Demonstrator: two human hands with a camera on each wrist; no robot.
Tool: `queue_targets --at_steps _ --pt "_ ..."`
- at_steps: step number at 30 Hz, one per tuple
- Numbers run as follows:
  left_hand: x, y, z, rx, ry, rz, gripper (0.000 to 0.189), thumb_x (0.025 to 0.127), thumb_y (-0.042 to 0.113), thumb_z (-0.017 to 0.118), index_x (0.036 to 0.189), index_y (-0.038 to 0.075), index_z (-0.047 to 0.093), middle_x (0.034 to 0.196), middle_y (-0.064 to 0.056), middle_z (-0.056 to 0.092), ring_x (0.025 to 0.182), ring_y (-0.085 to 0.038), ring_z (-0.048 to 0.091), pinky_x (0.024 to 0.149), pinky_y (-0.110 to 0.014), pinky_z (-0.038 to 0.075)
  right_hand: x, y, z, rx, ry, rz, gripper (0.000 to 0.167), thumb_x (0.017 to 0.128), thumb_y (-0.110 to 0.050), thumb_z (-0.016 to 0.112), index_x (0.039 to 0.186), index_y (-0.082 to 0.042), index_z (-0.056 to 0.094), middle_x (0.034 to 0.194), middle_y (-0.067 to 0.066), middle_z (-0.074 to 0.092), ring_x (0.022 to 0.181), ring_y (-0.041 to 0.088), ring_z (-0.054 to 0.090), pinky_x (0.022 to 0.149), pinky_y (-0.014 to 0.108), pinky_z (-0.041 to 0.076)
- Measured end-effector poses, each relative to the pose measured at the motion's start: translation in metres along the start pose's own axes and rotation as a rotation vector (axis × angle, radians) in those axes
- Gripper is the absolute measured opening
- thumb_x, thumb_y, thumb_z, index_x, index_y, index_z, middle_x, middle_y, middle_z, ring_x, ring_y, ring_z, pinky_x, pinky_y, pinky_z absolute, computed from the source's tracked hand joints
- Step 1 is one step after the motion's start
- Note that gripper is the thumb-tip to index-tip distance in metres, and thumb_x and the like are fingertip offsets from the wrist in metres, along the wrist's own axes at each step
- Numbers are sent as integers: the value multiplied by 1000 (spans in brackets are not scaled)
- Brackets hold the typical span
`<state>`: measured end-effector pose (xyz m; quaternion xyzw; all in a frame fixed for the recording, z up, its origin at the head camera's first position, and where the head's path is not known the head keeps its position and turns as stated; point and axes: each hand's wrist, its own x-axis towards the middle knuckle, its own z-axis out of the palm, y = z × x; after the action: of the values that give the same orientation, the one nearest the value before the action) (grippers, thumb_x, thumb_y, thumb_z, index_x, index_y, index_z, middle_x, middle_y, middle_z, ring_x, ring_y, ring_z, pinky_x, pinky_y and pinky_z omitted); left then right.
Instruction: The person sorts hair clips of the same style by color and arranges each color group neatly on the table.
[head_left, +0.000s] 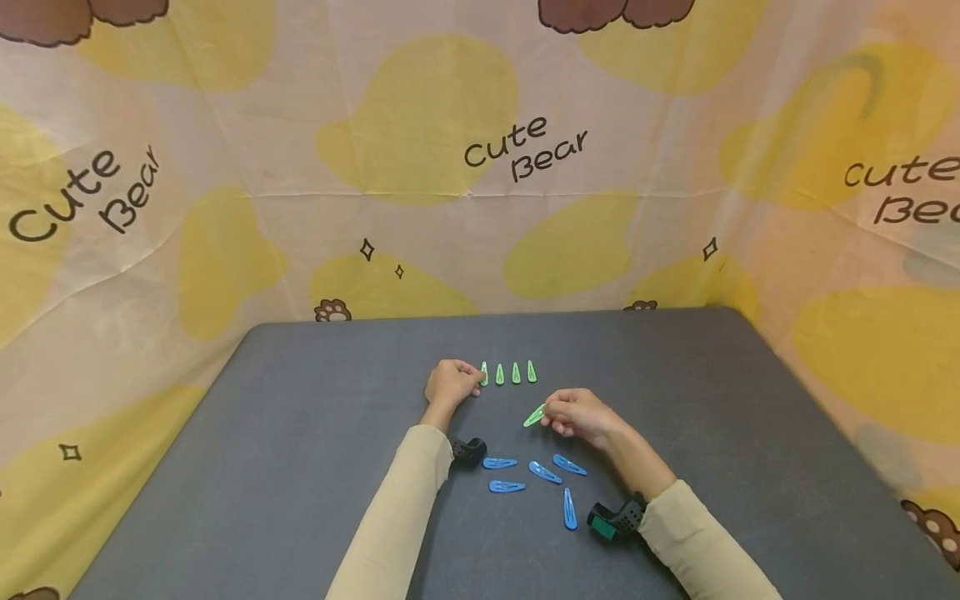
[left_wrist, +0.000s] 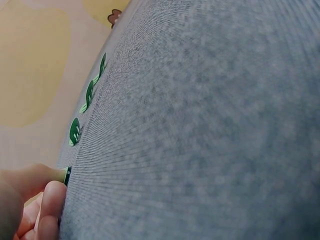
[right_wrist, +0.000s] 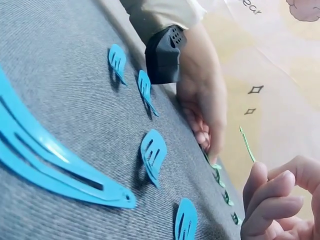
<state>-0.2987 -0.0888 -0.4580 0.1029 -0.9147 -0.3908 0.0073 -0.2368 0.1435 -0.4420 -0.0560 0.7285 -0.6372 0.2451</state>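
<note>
My right hand [head_left: 583,414] pinches a green snap hair clip [head_left: 533,416] by one end, raised above the table; its pointed tip sticks out past the fingertips. In the right wrist view the same clip stands thin and edge-on. Farther left, the thumb and fingers of my left hand [head_left: 452,382] pinch another green hair clip [head_left: 484,374], the leftmost of an upright row. To its right, evenly spaced, lie green hair clips [head_left: 516,374] with their narrow ends pointing away. Nearer me are several blue hair clips [head_left: 507,487], lying at different angles.
A dark grey table [head_left: 300,467] carries everything, its far edge meeting a patterned cloth backdrop [head_left: 420,117]. The black wrist device [head_left: 469,452] on my left arm sits close to a blue clip; another wrist device [head_left: 617,517] is on my right arm.
</note>
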Motion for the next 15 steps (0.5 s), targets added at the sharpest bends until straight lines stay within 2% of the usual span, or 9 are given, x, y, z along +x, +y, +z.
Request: queue_targets --at_steps 8,15 --pt "1 -1 2 1 5 -7 15 82 29 71 76 16 75 61 0 72 61 -12 65 59 -24 39 3 1 -6 38 73 22 10 89 -4 49 82 -10 55 69 -9 65 52 0 45 52 15 37" --pt "1 0 2 1 3 -5 15 82 29 71 76 16 75 61 0 72 61 -12 65 60 -24 40 5 1 -9 84 91 31 14 89 -3 52 78 -12 54 70 -9 65 53 -1 46 51 14 37"
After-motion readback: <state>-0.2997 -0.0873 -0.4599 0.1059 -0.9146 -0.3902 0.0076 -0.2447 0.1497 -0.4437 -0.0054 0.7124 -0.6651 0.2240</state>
